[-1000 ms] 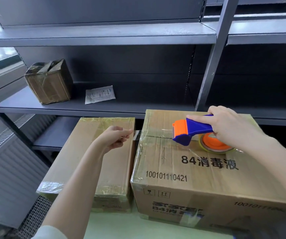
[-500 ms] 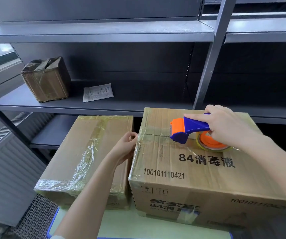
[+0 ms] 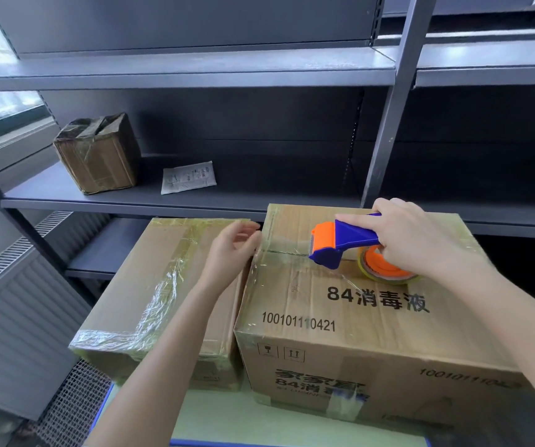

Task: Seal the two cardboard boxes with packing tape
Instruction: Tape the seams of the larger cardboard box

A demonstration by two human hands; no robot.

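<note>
Two cardboard boxes stand side by side. The larger printed box (image 3: 356,317) is on the right, the lower taped box (image 3: 150,285) on the left. My right hand (image 3: 417,240) grips a blue and orange tape dispenser (image 3: 343,241) that rests on the large box's top seam, with clear tape stretched from it toward the box's left edge. My left hand (image 3: 230,253) has relaxed fingers and touches the upper left edge of the large box, where the tape wraps over.
A grey metal shelf unit (image 3: 179,201) rises right behind the boxes. On it sit a small taped box (image 3: 98,153) and a white packet (image 3: 188,177). A radiator (image 3: 11,304) is at the left. The boxes rest on a pale green surface (image 3: 227,421).
My left hand dropped from a pinch above the gap to the large box's left edge, then opened there. The dispenser and my right hand have hardly shifted on the seam.
</note>
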